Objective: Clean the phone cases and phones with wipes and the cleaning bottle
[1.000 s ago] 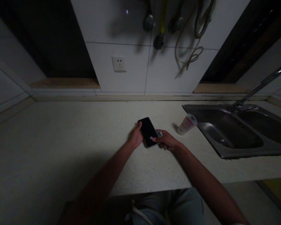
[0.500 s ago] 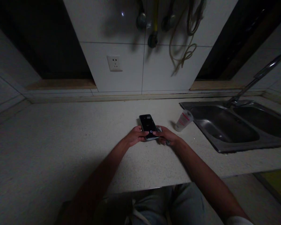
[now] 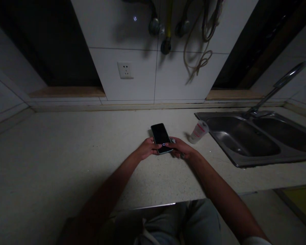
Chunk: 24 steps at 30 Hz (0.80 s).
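Note:
A black phone [image 3: 160, 136] with a dark screen and a small ring near its lower end is held just above a pale speckled counter [image 3: 66, 149]. My left hand [image 3: 146, 149] grips its lower left edge, thumb on the screen. My right hand [image 3: 181, 147] grips the lower right edge, thumb near the ring; something small and pale shows under its fingers, too dim to name.
A white tube or bottle [image 3: 198, 131] with red print lies beside a steel double sink [image 3: 247, 141] with a tall tap [image 3: 277, 85] at right. A wall socket [image 3: 125, 69], hanging utensils [image 3: 165, 34] and a rope [image 3: 201, 54] are on the tiled back wall.
My left hand slid from the phone's upper left side down to its lower edge, beside my right hand. The view shifted slightly.

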Tool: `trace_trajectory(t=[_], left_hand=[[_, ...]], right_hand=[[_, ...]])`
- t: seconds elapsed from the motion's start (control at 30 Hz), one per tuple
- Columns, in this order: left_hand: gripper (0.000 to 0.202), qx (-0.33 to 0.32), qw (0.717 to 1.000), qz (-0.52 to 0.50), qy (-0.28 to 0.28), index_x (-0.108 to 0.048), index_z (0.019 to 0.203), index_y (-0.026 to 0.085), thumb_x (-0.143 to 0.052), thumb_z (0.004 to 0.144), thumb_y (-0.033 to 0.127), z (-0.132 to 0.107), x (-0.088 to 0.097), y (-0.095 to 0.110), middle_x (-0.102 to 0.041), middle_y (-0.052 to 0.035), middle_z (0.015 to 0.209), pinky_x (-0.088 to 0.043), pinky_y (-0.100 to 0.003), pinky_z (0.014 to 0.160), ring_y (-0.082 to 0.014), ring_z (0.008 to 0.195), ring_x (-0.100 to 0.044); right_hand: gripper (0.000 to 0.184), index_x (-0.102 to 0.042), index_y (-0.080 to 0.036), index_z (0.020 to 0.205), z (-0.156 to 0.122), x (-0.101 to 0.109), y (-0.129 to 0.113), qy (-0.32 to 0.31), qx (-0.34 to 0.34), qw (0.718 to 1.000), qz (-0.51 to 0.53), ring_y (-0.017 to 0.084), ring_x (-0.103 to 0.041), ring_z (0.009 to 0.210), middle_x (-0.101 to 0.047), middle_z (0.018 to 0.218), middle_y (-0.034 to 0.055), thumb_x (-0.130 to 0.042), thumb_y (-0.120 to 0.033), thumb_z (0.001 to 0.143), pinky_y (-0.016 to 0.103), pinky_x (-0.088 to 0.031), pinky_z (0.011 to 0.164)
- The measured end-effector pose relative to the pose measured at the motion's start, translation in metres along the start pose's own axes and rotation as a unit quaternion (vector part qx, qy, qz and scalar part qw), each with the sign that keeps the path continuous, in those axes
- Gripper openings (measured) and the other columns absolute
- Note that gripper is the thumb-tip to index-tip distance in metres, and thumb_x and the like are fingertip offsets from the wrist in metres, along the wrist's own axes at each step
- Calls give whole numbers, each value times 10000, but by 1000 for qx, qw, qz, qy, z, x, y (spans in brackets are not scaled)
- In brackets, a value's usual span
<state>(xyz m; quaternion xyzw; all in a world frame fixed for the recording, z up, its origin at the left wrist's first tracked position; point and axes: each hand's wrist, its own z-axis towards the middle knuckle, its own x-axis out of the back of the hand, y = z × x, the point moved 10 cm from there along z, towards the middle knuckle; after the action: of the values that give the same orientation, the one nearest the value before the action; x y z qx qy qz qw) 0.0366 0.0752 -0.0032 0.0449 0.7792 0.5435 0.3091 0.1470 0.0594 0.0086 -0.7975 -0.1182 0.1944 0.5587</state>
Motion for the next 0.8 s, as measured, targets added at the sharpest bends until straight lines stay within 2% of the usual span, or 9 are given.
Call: trace_trajectory(t=[0.07, 0.17, 0.23, 0.33, 0.43, 0.5, 0.6, 0.67, 0.8], left_hand=[[582, -8, 1000, -4, -3, -654, 1022, 110, -945, 544, 270, 0, -4, 1, -727, -131, 984, -565, -357, 745, -199, 803, -695], [489, -22, 999, -18, 22, -642, 954, 110, -872, 669, 433, 1, -2, 2, -707, -110, 896, -576, -330, 689, -179, 750, -680], [473, -48, 996, -8, 74, -623, 927, 127, -785, 744, 532, 3, 10, 7, -678, -77, 827, -573, -310, 624, -165, 691, -662], [452, -103, 976, 61, 184, -605, 961, 156, -678, 812, 576, -2, 38, 22, -616, -19, 740, -541, -273, 523, -142, 593, -615], [467, -133, 951, 119, 251, -578, 1175, 193, -670, 830, 495, -8, 58, 33, -598, 17, 732, -510, -259, 491, -121, 524, -561], [426, -158, 930, 206, 259, -601, 1204, 199, -622, 866, 456, -10, 59, 42, -638, -2, 763, -514, -278, 541, -141, 557, -582], [266, -189, 898, 307, 254, -707, 968, 180, -562, 902, 394, -11, 51, 50, -699, -42, 821, -512, -297, 693, -187, 731, -641], [244, -196, 888, 330, 253, -716, 849, 180, -554, 904, 355, -12, 47, 51, -716, -51, 839, -490, -300, 754, -204, 811, -648], [246, -207, 865, 372, 266, -714, 849, 199, -518, 925, 326, -16, 41, 53, -726, -53, 871, -451, -312, 802, -219, 854, -642]], right_hand=[[480, -530, -198, 878, 0, 4, 1, 3, -5, 1000, 0, 26, -250, 287, -359, 400, -156, -847, -489, 664, 147, -258, 267], [462, -548, -185, 853, 0, 7, 2, -2, -9, 1000, -15, 20, -268, 282, -416, 417, -136, -850, -471, 653, 144, -256, 264], [461, -577, -169, 897, -1, 5, 1, -19, -9, 999, -38, 20, -314, 283, -517, 480, -99, -840, -464, 659, 144, -267, 264], [455, -594, -162, 909, -4, -3, 3, -60, -18, 995, -78, 21, -355, 288, -587, 543, -71, -830, -466, 665, 147, -274, 269], [426, -587, -172, 854, -8, -11, 8, -101, -34, 987, -118, 24, -363, 296, -556, 518, -88, -829, -472, 673, 148, -267, 278], [408, -571, -181, 793, -10, -13, 11, -115, -39, 981, -151, 31, -367, 302, -499, 474, -106, -819, -486, 687, 148, -273, 287], [423, -543, -184, 709, -11, -13, 14, -119, -44, 969, -210, 45, -397, 312, -447, 437, -109, -784, -532, 714, 153, -316, 308], [435, -567, -172, 698, -12, -14, 13, -122, -41, 960, -250, 51, -436, 323, -508, 467, -78, -749, -564, 740, 157, -345, 322], [441, -626, -162, 696, -15, -16, 7, -112, -26, 944, -310, 53, -452, 329, -626, 554, -17, -683, -588, 789, 170, -339, 327]])
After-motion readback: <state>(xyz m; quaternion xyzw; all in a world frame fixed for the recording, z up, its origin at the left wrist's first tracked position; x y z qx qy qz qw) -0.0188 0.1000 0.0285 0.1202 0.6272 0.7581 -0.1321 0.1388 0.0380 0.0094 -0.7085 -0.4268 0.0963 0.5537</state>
